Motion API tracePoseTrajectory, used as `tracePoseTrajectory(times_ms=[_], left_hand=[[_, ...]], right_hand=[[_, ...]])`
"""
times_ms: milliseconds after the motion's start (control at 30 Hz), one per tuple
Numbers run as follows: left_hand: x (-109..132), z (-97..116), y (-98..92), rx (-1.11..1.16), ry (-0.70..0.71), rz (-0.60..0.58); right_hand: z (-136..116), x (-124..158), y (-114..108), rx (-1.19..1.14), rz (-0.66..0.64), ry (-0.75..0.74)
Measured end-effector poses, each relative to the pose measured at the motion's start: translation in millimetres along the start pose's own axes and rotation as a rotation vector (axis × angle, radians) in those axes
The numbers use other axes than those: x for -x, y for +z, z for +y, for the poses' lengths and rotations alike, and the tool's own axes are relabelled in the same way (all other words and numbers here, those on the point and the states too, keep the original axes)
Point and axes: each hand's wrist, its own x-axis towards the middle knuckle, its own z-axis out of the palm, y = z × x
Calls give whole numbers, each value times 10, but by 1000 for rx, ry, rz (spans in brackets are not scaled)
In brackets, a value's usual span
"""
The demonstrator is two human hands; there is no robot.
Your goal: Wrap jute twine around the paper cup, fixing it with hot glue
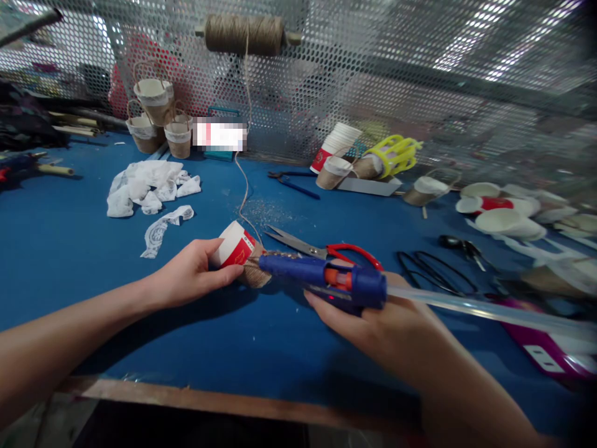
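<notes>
My left hand [196,274] is closed around a red and white paper cup [236,244], which lies tilted with its base end to the right. Brown twine is wound around that end of the cup. In my right hand [359,317] is a blue hot glue gun [321,274], with a small red light lit and a long clear glue stick [471,306] sticking out of its back. The gun's nozzle is at the twine-wrapped part; whether it touches cannot be made out. A strand of twine [246,186] runs from the cup up to the twine spool [245,34].
Scissors with red handles [352,252] lie just behind the glue gun. Pliers [298,180], white lace pieces [149,183] and twine-covered little buckets [178,138] are farther back. Stacked paper cups [338,146] lean near a yellow plastic holder [394,157]. A purple power strip [536,348] sits at right.
</notes>
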Motion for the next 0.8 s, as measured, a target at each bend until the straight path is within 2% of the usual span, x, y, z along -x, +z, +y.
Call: tracePoseTrajectory(times_ms=[200, 300, 400, 567, 800], left_hand=[[3, -9, -5, -12, 9, -8], [3, -18, -4, -25, 27, 4], [4, -22, 0, -31, 31, 7], [6, -11, -3, -61, 28, 13], [8, -17, -5, -58, 34, 13]], right_hand=[[6, -22, -24, 152, 47, -107], [-1, -30, -25, 117, -32, -42], [-3, -20, -21, 51, -57, 17], [-4, 17, -26, -198, -136, 196], [-27, 7, -20, -316, -153, 355]])
